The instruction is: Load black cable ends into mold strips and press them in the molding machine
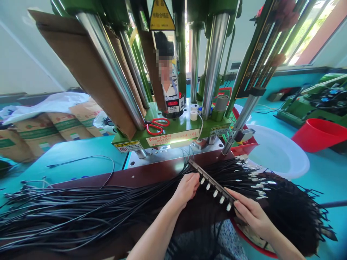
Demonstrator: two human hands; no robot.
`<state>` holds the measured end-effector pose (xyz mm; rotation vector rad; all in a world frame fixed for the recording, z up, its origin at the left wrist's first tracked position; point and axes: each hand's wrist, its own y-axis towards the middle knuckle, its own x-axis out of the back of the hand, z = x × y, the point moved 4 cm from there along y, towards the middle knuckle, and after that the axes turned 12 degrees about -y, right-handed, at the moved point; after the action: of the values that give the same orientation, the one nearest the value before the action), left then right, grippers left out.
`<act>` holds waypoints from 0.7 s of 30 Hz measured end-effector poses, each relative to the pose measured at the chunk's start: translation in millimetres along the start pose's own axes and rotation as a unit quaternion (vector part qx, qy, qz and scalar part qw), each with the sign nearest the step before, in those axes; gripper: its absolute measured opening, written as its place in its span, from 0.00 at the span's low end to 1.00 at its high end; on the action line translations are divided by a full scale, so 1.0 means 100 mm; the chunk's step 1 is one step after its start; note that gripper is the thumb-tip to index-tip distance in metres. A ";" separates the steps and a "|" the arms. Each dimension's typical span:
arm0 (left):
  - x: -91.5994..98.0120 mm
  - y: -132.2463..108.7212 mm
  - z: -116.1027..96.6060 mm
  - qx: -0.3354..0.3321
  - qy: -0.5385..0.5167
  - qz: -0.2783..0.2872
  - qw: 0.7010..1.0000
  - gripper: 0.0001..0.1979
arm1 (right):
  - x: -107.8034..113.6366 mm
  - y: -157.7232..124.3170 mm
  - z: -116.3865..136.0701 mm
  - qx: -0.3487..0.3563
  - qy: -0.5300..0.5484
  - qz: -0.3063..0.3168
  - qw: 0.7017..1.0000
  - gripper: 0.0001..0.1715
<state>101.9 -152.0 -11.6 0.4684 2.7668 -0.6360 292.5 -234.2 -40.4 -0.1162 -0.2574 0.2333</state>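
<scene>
Gripping right hand [252,213]: grip closed on the near end of the straight grey metal bar [214,182], right of the frame's centre.
Left hand [187,187]: grip curled at the bar's upper end; what it pinches cannot be told.
White connectors [215,194]: five, small, blocky, apparently already seated in a row.
Black cables [81,202]: thin, pliant, glossy; those at left lie loose, seemingly not yet set in.
White-tipped bundle [256,178]: right of frame, possibly finished.
Brown surface [159,169]: smooth, flat.

Daylight fills a barred window [314,25] at right (greenery [307,38] shows outside). Pale walls [27,54] rise above a turquoise floor [325,169].
</scene>
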 end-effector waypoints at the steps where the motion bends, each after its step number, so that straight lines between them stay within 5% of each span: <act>1: 0.00 0.02 0.00 -0.004 0.005 -0.007 1.000 0.21 | -0.01 0.00 0.01 -0.001 0.000 -0.001 1.000 0.31; 7: 0.00 0.04 -0.06 -0.066 0.103 -0.022 0.992 0.16 | 0.06 0.01 0.08 -0.084 0.066 -0.085 0.991 0.37; 11: 0.12 -0.13 -0.23 -0.195 0.211 -0.054 0.956 0.14 | 0.27 0.09 0.08 -0.133 0.077 -0.114 0.982 0.42; 14: 0.25 -0.24 -0.32 -0.217 0.247 -0.066 0.942 0.11 | 0.37 0.28 0.11 -0.139 0.030 -0.110 0.984 0.44; 18: 0.42 -0.26 -0.42 -0.202 0.230 -0.066 0.950 0.10 | 0.21 0.54 0.28 -0.086 -0.151 -0.040 0.984 0.37; 19: 0.47 -0.24 -0.44 -0.203 0.220 -0.071 0.952 0.10 | 0.14 0.57 0.35 -0.054 -0.243 -0.023 0.968 0.33; 21: 0.58 -0.19 -0.47 -0.202 0.200 -0.082 0.955 0.11 | 0.02 0.61 0.54 0.020 -0.457 -0.018 0.889 0.27</act>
<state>33.5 -131.8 17.8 0.3024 3.2282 0.0160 267.0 -170.6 3.2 0.0498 -1.1978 0.2433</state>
